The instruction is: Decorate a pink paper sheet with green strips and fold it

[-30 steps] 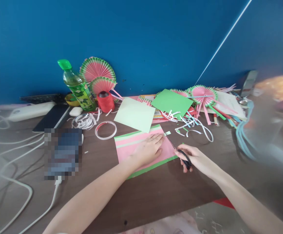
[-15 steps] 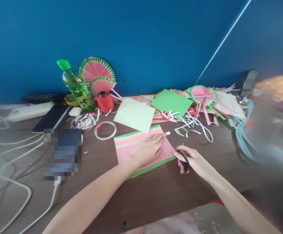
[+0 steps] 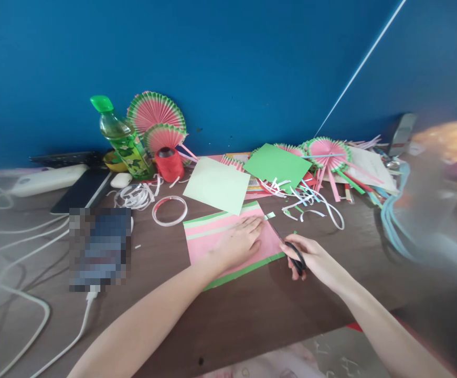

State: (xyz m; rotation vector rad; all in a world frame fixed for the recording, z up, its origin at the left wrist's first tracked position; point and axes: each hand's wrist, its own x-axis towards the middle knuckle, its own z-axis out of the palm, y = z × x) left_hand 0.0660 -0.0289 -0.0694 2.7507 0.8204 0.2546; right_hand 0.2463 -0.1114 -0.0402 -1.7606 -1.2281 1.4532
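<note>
A pink sheet of paper (image 3: 208, 247) with green bands along its long edges lies flat on the brown table. Across it runs a pale strip (image 3: 204, 231), whose end (image 3: 269, 216) sticks out past the sheet's right edge. My left hand (image 3: 244, 239) lies flat on the sheet and the strip, fingers stretched out. My right hand (image 3: 303, 252) grips black-handled scissors (image 3: 299, 262) by the loops. Their blades point up and left toward the strip's protruding end, along the sheet's right edge. Whether the blades touch the paper I cannot tell.
Behind the sheet lie a pale green card (image 3: 216, 184), a green card (image 3: 279, 165) and paper scraps (image 3: 303, 202). A tape ring (image 3: 169, 211), red thread spool (image 3: 170, 165), drink bottle (image 3: 126, 147) and folded paper fans (image 3: 157, 115) stand left. White cables (image 3: 43, 299) cross the left side.
</note>
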